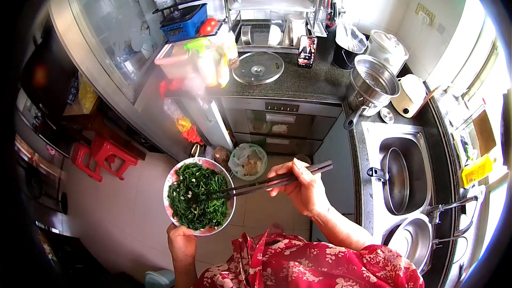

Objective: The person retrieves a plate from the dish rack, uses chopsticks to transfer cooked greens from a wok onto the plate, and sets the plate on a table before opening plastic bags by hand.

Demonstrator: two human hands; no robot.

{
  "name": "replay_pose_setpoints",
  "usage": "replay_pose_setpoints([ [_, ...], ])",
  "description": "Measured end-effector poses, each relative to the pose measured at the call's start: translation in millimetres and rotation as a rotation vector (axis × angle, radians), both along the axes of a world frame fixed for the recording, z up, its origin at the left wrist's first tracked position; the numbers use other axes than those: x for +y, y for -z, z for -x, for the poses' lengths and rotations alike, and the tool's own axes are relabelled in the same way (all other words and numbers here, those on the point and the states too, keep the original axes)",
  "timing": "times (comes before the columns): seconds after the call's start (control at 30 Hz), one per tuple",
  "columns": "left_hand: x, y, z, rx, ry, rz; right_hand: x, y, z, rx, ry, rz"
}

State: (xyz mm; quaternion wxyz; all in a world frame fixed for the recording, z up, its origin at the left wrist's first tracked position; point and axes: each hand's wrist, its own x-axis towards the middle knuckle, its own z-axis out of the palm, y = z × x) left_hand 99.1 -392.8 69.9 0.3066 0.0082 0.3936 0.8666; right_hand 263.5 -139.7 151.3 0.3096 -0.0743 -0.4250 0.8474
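A white bowl with a pink pattern is full of cooked leafy greens with small pale bits among them. My left hand grips the bowl at its near rim, the thumb over the edge, and holds it above the floor. In my right hand is a pair of dark chopsticks, pinched between thumb and fingers. Their tips reach over the right rim into the greens.
On the counter lie a glass lid and a propped phone. A steel pot stands at the right corner, beside the sink that holds a pan. Red stools and a lined waste basket are on the floor.
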Motion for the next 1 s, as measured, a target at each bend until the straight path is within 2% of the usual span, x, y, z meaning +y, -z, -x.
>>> replay_pose_setpoints([
  [0.03, 0.2, -2.2, -0.5, 0.004, -0.005, -0.009, -0.1, 0.4, 1.4, -0.001, 0.0, 0.0],
  [0.13, -13.2, 33.6, 17.7, 0.03, 0.021, 0.006, 0.3, -0.4, 6.2, -0.011, 0.029, -0.01],
  [0.33, -14.8, 43.0, 16.5, 0.068, 0.039, 0.009, 2.8, -1.1, 4.3, -0.032, -0.025, 0.057],
  [0.5, -1.5, 9.4, -4.8, -0.012, 0.012, -0.002, 9.6, 5.8, -0.9, 0.022, -0.078, 0.096],
  [1.0, 7.7, 4.6, -13.7, -0.008, 0.001, 0.01, 14.8, 2.1, -8.6, -0.005, -0.039, 0.102],
])
